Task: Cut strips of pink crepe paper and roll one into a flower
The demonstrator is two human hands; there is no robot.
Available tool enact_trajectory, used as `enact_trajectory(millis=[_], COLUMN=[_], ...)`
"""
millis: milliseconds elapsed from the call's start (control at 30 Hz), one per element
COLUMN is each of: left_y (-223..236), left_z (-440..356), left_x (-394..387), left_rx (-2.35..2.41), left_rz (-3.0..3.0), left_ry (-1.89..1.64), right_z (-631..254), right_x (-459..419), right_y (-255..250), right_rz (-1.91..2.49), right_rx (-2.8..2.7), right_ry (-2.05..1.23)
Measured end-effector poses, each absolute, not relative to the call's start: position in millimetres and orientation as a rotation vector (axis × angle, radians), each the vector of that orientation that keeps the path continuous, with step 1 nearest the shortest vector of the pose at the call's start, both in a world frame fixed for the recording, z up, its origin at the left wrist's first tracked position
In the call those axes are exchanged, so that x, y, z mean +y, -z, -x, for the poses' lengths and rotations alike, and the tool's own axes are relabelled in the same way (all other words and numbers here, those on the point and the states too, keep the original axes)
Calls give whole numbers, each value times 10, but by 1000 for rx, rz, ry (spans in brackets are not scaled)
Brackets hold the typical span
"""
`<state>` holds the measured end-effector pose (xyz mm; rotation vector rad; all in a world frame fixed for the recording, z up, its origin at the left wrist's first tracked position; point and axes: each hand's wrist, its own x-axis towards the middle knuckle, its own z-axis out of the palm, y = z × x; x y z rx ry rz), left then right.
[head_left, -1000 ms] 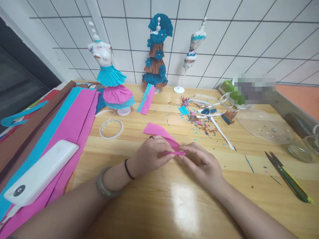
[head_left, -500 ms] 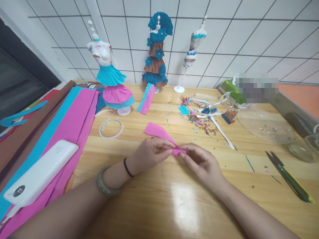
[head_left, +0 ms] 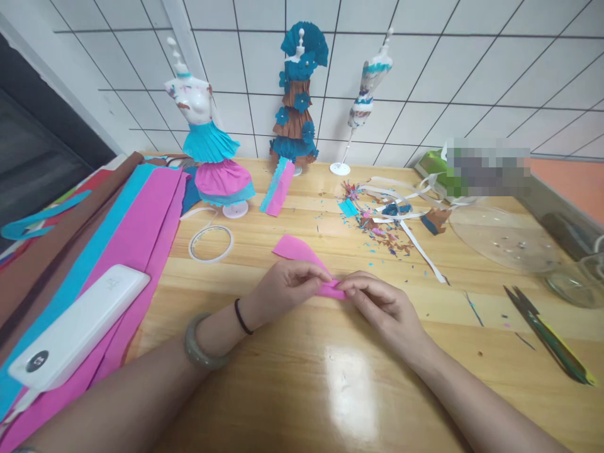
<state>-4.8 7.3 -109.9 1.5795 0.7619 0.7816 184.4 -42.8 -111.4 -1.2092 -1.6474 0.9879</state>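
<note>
A strip of pink crepe paper (head_left: 295,248) runs from the table toward me, its near end bunched into folds between my hands. My left hand (head_left: 292,282) pinches the folded part from the left, thumb and fingertips on it. From the right, my right hand (head_left: 382,299) pinches the other side of the same folds. The far end of the strip lies loose, slightly curled. Beyond it rests a pink and blue paper piece (head_left: 277,189) with a scalloped blue edge. My fingertips hide part of the folds.
A tape roll (head_left: 211,243) lies left of my hands. Thread snips (head_left: 550,336) lie right, near a clear plate (head_left: 500,242). Paper scraps (head_left: 382,226) and white strips litter the back. Mannequins (head_left: 191,104) stand by the wall. A power bank (head_left: 80,327) sits on stacked crepe paper (head_left: 136,233).
The near end of the pink paper has turned from a thin edge to a wider, flatter folded face toward me. Both hands have shifted only slightly and keep their pinch.
</note>
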Motion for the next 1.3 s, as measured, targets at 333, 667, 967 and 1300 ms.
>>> enact_trajectory(millis=[333,667,967,1300], left_y=[1106,1094,1091,1056], left_z=[14,-7,12,10], left_x=[63,88,99,100], left_rx=[803,802,839,841], left_rz=[-1582,-1522,-1523,-1747], left_ry=[-771,-769,-771,-797], right_z=[-1796,-1821,-1838,-1839], right_x=[-438,-414,-405,-404], right_y=[1214,1198,1162,1174], right_rz=[1218,1247,1234,1225], right_rx=[-1536,-1679,-1711,-1740], right_ry=[-1006,-809,-863,-820])
